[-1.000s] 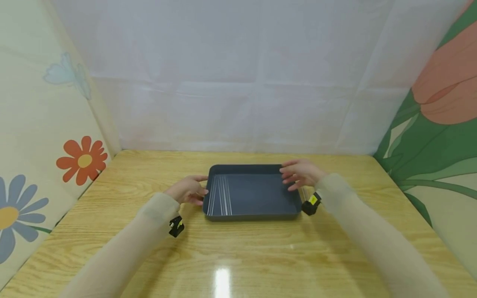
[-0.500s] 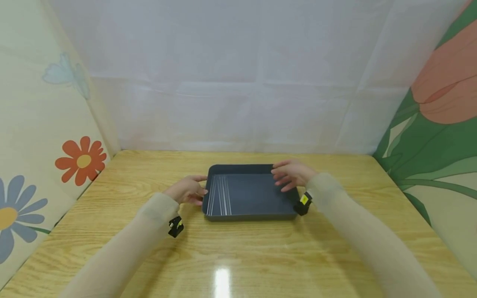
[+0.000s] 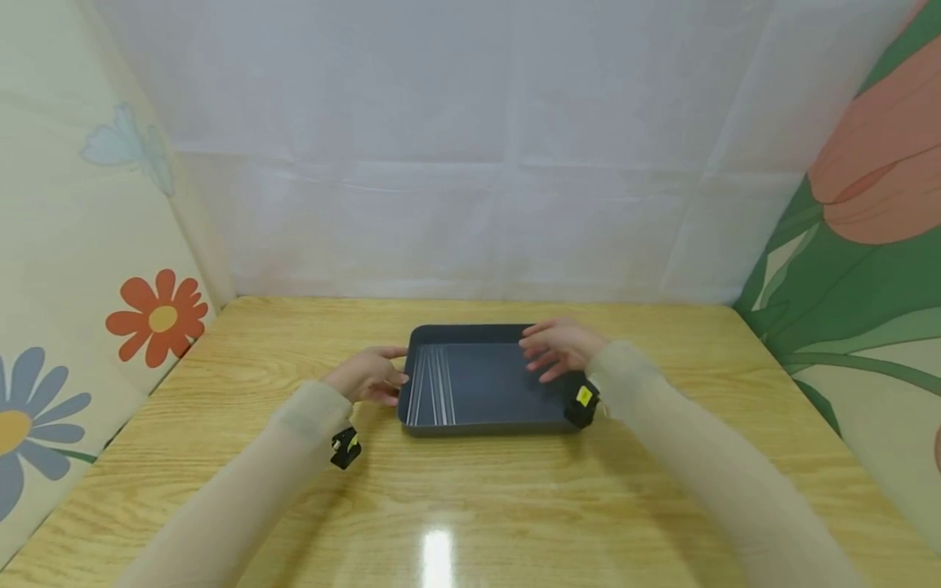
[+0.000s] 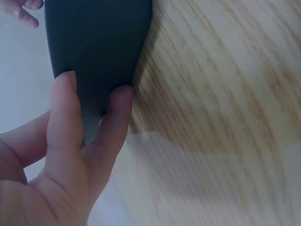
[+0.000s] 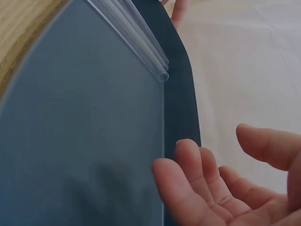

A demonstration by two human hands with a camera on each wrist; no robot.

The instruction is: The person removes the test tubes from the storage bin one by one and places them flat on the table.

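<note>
Clear tubes run front to back in the tray, just right of the left hand, which touches its side, while the farther right hand hovers, loosely spread, gripping nothing.

No legible text or labels

In the head view, the right hand hides one far corner of the tray. The right wrist view crops the clear tubes; their count seems uncertain.
</note>
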